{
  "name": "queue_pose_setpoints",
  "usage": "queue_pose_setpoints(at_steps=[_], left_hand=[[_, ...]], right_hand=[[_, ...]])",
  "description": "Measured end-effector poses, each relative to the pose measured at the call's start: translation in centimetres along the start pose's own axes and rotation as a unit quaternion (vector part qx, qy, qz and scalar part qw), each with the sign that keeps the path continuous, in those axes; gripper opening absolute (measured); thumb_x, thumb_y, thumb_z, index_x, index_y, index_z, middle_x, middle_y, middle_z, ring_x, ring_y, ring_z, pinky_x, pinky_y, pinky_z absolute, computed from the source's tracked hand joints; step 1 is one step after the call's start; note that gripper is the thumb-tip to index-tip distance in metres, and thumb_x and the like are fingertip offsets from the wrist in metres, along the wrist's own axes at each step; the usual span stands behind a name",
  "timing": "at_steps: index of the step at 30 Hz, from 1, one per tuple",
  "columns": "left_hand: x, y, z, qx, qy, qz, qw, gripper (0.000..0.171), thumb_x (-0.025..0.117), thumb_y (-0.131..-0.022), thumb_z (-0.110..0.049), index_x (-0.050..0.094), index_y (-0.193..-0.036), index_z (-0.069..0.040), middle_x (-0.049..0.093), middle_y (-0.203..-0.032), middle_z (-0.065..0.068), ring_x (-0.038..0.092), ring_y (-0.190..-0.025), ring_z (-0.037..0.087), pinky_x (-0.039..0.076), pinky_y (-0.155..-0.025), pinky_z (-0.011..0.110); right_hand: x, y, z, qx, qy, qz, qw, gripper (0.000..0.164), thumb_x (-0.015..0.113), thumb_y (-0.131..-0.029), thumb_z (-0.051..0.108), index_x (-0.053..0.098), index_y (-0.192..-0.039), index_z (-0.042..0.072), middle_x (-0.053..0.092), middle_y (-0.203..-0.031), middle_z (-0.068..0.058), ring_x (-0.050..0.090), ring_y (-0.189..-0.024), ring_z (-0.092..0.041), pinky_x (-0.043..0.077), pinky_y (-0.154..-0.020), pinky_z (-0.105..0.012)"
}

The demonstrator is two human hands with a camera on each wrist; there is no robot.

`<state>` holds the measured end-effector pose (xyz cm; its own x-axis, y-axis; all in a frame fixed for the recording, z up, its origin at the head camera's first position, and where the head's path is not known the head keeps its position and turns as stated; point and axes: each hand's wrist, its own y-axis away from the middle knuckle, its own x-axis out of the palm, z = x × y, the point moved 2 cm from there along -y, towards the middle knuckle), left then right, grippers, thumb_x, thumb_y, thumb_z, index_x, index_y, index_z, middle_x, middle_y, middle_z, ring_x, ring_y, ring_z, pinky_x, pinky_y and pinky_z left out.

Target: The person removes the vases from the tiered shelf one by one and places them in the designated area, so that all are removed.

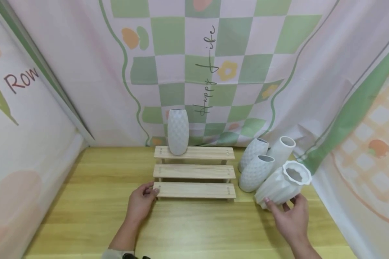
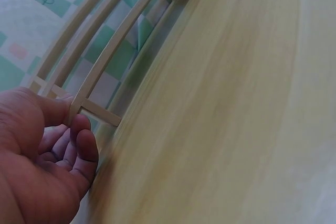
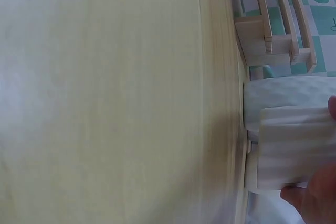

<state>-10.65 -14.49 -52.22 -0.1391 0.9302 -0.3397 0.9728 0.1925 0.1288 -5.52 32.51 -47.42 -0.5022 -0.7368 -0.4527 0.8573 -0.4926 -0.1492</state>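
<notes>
A three-step wooden stand [image 1: 194, 190] is on the table. My left hand [image 1: 139, 203] pinches the left end of its lowest step between thumb and fingers; the left wrist view shows the grip on the step's end [image 2: 79, 100] closely. On the right, my right hand [image 1: 293, 220] grips the lower part of a white fluted vase [image 1: 277, 187] with a wavy rim. That vase leans to the right, and in the right wrist view its base [image 3: 265, 148] looks raised off the tabletop. A white dimpled vase [image 1: 178, 133] stands upright on the top step, towards the left.
Close behind the held vase are two dimpled white vases [image 1: 256, 174] and a smoother white one [image 1: 282, 149]. The wooden table [image 1: 194, 230] meets a checkered cloth backdrop [image 1: 201, 68], with printed cloth on both sides.
</notes>
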Motion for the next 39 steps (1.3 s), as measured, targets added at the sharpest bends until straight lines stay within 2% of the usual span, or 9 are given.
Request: queue_pose_setpoints(at_steps=[7, 14, 22, 33, 39], left_hand=[[-0.1, 0.1, -0.2, 0.008, -0.009, 0.000, 0.9999, 0.043, 0.076, -0.096, -0.023, 0.067, -0.133, -0.002, 0.073, -0.098, 0.008, 0.069, -0.082, 0.018, 0.056, -0.072, 0.030], [-0.1, 0.0, -0.1, 0.008, 0.000, 0.001, 1.0000, 0.044, 0.076, -0.096, -0.022, 0.067, -0.132, -0.001, 0.073, -0.098, 0.009, 0.068, -0.082, 0.017, 0.055, -0.072, 0.029], [-0.1, 0.1, 0.0, 0.006, -0.006, 0.001, 1.0000, 0.044, 0.076, -0.096, -0.023, 0.067, -0.133, -0.001, 0.073, -0.099, 0.009, 0.068, -0.083, 0.017, 0.055, -0.072, 0.030], [-0.2, -0.1, -0.1, 0.002, -0.007, -0.006, 1.0000, 0.044, 0.076, -0.095, -0.022, 0.067, -0.132, -0.001, 0.072, -0.097, 0.009, 0.067, -0.081, 0.019, 0.055, -0.069, 0.029], [-0.1, 0.1, -0.1, -0.001, -0.006, -0.002, 1.0000, 0.044, 0.076, -0.095, -0.023, 0.067, -0.132, -0.002, 0.072, -0.098, 0.009, 0.067, -0.082, 0.018, 0.055, -0.070, 0.029]], right_hand=[[0.1, -0.7, 0.0, 0.004, 0.008, 0.002, 1.000, 0.096, 0.093, -0.077, 0.012, 0.034, -0.152, -0.004, 0.040, -0.147, -0.020, 0.046, -0.133, -0.040, 0.046, -0.106, -0.047], [0.1, -1.1, -0.5, 0.014, 0.012, 0.002, 1.000, 0.099, 0.093, -0.077, 0.012, 0.032, -0.153, -0.005, 0.038, -0.148, -0.022, 0.045, -0.133, -0.042, 0.046, -0.105, -0.042], [0.1, -1.8, -0.6, 0.016, 0.022, 0.008, 1.000, 0.099, 0.092, -0.079, 0.016, 0.030, -0.153, -0.006, 0.038, -0.149, -0.025, 0.044, -0.134, -0.043, 0.046, -0.105, -0.052], [0.2, -2.6, -1.3, 0.040, 0.028, 0.022, 0.999, 0.105, 0.092, -0.081, 0.022, 0.025, -0.157, -0.004, 0.033, -0.154, -0.028, 0.043, -0.136, -0.047, 0.045, -0.106, -0.057], [0.4, -3.1, -1.5, 0.032, 0.033, 0.019, 0.999, 0.104, 0.092, -0.080, 0.021, 0.026, -0.157, -0.004, 0.035, -0.154, -0.028, 0.046, -0.135, -0.047, 0.046, -0.104, -0.058]])
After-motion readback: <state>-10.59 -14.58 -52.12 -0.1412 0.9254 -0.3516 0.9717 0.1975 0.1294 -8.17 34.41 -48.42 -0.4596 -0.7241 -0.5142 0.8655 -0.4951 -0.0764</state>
